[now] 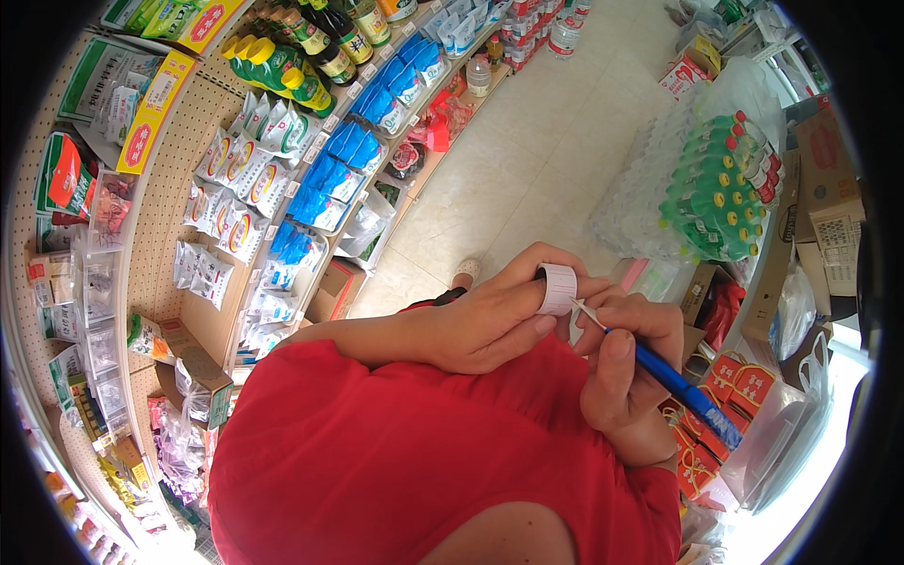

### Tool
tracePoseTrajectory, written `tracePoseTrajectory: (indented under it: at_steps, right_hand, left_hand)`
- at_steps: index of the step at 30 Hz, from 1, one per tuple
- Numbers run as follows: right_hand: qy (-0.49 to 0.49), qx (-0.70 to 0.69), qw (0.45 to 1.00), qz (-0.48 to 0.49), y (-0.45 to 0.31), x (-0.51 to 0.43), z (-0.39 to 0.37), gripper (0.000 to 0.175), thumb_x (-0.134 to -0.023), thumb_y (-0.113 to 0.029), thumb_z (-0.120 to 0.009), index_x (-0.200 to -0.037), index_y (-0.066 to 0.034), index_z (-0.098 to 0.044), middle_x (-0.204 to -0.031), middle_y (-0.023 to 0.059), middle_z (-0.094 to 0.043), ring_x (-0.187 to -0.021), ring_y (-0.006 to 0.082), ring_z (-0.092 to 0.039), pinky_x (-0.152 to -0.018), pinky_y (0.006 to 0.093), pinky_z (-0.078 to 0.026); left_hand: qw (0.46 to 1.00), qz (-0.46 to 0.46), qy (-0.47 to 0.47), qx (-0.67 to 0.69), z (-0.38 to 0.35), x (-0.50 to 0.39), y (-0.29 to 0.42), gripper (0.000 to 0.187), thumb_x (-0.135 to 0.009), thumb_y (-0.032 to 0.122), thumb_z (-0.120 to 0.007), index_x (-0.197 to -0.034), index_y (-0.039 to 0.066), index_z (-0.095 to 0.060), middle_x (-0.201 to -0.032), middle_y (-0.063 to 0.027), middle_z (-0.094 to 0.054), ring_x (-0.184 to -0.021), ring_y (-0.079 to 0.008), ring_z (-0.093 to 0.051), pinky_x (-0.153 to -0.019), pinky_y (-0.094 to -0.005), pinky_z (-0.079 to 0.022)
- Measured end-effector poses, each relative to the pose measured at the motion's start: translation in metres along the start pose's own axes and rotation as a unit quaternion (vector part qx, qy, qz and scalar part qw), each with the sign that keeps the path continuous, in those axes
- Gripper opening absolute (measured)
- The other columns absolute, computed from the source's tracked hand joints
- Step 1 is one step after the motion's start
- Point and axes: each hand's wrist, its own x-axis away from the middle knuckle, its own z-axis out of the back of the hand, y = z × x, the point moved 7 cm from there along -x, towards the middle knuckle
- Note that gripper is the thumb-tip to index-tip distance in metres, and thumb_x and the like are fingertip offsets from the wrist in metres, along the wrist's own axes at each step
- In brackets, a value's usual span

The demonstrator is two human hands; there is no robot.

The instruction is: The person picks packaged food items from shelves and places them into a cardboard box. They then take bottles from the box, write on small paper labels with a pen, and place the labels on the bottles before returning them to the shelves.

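My left hand (508,304) holds a small roll of white price labels (559,288) with pinkish ruled lines, its fingers curled around and partly through the roll. A blue pen (681,388) is gripped in my right hand (628,360), with its pale pointed tip turned towards the labels. Both hands are close together in front of my red top. The tip lies at or very near the label strip; whether it touches cannot be told. Fingers hide part of the roll.
Curved shelves on the left carry white packets (247,166), blue packets (353,146) and sauce bottles (304,92). To the right stand shrink-wrapped green bottles (713,191), red boxes (748,385) and cardboard cartons (823,155). A tiled floor (508,155) runs between them.
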Motion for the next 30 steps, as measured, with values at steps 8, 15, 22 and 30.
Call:
tracePoseTrajectory:
  at_steps: [8,15,22,30]
  right_hand:
    - [-0.003,0.002,1.0,-0.002,0.0004,0.0012,-0.0016,0.013,-0.094,-0.009,-0.05,-0.103,0.0015,-0.049,-0.075,0.0107,-0.055,-0.065,0.0155,-0.054,-0.062,0.0288,-0.045]
    - [-0.016,-0.002,1.0,-0.021,0.0017,0.0024,-0.0021,0.014,-0.095,-0.008,-0.05,-0.105,0.0009,-0.048,-0.077,0.0107,-0.056,-0.066,0.0155,-0.054,-0.063,0.0293,-0.046]
    - [-0.021,-0.004,0.999,-0.024,0.0018,0.0035,-0.0018,0.013,-0.095,-0.004,-0.05,-0.106,-0.0006,-0.045,-0.081,0.0107,-0.057,-0.067,0.0137,-0.054,-0.064,0.0279,-0.047]
    - [-0.019,0.036,0.999,-0.014,-0.001,0.0008,-0.0012,0.013,-0.095,-0.005,-0.052,-0.104,-0.0004,-0.045,-0.079,0.01,-0.058,-0.067,0.0138,-0.055,-0.062,0.0267,-0.046]
  left_hand:
    - [1.0,-0.003,0.003,-0.005,0.0002,0.0018,0.0004,0.05,-0.089,-0.003,-0.041,-0.139,-0.008,-0.043,-0.128,-0.0181,-0.043,-0.119,-0.0295,-0.046,-0.102,-0.0361,-0.038]
    - [1.0,0.003,0.009,0.01,0.0015,0.0036,0.0016,0.05,-0.089,-0.003,-0.04,-0.139,-0.007,-0.043,-0.129,-0.0174,-0.042,-0.115,-0.0273,-0.048,-0.098,-0.0348,-0.041]
    - [0.999,0.026,0.006,0.035,0.0011,0.0028,0.0003,0.05,-0.09,-0.003,-0.039,-0.139,-0.008,-0.042,-0.129,-0.0166,-0.04,-0.105,-0.0213,-0.052,-0.088,-0.032,-0.046]
    - [1.0,0.018,-0.001,0.024,0.0038,0.0026,0.0016,0.048,-0.095,0.01,-0.039,-0.14,-0.008,-0.041,-0.128,-0.0179,-0.041,-0.107,-0.0231,-0.051,-0.092,-0.0342,-0.043]
